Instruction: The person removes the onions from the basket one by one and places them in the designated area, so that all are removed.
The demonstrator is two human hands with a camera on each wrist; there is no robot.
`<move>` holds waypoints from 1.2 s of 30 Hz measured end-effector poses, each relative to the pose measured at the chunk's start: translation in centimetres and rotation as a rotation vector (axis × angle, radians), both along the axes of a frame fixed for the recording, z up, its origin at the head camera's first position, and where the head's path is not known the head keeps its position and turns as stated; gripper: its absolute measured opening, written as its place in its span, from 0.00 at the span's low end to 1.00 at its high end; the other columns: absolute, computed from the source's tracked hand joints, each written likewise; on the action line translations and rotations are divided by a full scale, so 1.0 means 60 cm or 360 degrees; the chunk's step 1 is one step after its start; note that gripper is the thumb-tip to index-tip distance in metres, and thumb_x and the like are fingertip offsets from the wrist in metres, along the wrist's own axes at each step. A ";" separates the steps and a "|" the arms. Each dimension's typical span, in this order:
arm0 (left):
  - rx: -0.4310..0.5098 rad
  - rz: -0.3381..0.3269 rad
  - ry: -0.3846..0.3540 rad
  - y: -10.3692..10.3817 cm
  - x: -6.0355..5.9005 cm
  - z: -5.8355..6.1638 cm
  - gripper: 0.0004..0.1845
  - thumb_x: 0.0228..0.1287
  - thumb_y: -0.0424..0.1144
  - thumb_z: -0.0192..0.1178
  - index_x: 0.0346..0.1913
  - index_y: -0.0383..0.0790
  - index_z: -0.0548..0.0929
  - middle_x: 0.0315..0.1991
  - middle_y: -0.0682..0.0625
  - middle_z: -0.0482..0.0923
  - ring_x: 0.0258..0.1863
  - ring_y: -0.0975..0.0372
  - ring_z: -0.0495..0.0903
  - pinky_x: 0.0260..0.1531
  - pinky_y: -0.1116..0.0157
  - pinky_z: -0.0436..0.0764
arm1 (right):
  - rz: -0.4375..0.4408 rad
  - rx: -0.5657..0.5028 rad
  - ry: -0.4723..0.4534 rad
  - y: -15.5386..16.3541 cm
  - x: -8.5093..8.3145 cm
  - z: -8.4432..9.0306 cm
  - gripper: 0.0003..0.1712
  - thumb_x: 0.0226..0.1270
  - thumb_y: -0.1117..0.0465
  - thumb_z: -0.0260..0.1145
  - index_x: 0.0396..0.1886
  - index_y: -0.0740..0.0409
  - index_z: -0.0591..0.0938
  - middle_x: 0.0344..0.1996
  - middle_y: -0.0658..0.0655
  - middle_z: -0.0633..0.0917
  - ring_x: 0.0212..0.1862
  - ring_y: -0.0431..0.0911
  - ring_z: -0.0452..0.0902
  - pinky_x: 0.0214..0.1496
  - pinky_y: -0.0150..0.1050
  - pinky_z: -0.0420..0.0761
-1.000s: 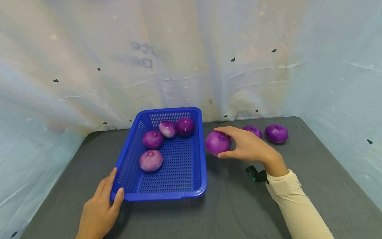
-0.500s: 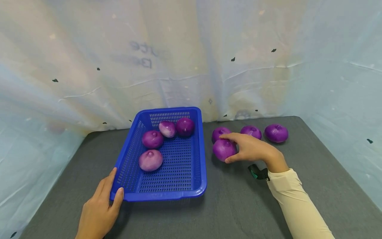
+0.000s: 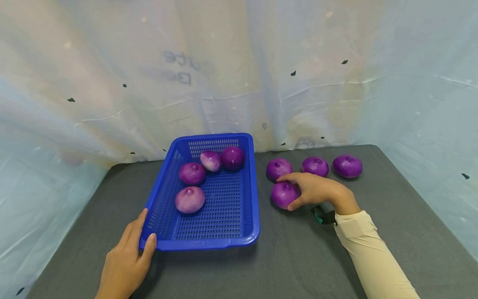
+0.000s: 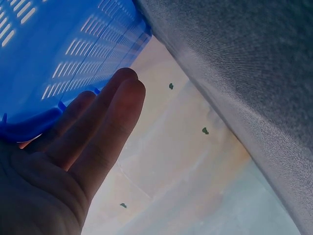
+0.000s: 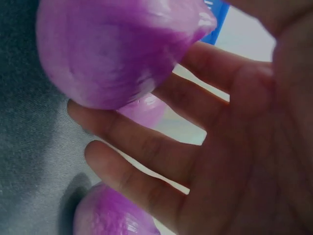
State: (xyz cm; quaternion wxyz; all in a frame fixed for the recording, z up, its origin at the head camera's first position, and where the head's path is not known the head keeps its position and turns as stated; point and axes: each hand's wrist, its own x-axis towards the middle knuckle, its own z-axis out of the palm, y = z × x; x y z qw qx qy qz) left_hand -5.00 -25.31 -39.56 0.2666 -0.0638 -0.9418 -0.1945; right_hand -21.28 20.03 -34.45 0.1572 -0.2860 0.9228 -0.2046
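In the head view my right hand (image 3: 317,191) holds a purple red onion (image 3: 285,195) at the dark grey tabletop, thumb and fingers on opposite sides of it. The right wrist view shows this onion (image 5: 112,49) against the spread fingers, with another red onion (image 5: 115,213) below them. My left hand (image 3: 125,257) touches the front left corner of a blue plastic basket (image 3: 201,244). Its fingers (image 4: 110,132) lie nearly straight along the basket's outer side in the left wrist view. Inside the basket are several red onions, including a paler one (image 3: 190,199) nearest me.
Behind the right hand, three more red onions stand in a row: one (image 3: 279,168) near the basket, one (image 3: 315,166) in the middle, one (image 3: 347,166) at the right. A plastic sheet (image 3: 209,83) hangs behind the table (image 3: 298,257) and down both sides.
My right hand has lowered the onion from beside the basket's rim to the tabletop, moving slightly right and toward me. The onion behind it has come into view. My left hand has stayed put.
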 end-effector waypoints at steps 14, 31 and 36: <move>-0.0014 0.0002 -0.0002 0.000 -0.001 0.000 0.34 0.68 0.39 0.58 0.76 0.43 0.64 0.54 0.36 0.78 0.42 0.40 0.84 0.31 0.38 0.79 | 0.0004 0.0020 -0.0073 -0.002 -0.002 -0.008 0.47 0.51 0.48 0.80 0.71 0.50 0.71 0.69 0.60 0.74 0.68 0.57 0.70 0.68 0.59 0.70; -0.0012 -0.0012 0.0013 -0.002 0.000 0.004 0.33 0.67 0.40 0.59 0.75 0.43 0.65 0.55 0.38 0.78 0.42 0.40 0.84 0.30 0.38 0.78 | 0.0023 0.0019 -0.0035 0.003 0.006 0.011 0.49 0.50 0.47 0.80 0.72 0.53 0.70 0.68 0.60 0.74 0.66 0.56 0.73 0.67 0.57 0.72; -0.0008 -0.0016 -0.0002 -0.002 -0.001 0.003 0.33 0.68 0.40 0.58 0.75 0.43 0.65 0.55 0.38 0.78 0.42 0.40 0.84 0.31 0.38 0.78 | 0.0009 -0.0005 -0.0040 0.008 0.014 0.029 0.48 0.53 0.47 0.78 0.72 0.55 0.70 0.67 0.62 0.74 0.61 0.56 0.76 0.61 0.54 0.77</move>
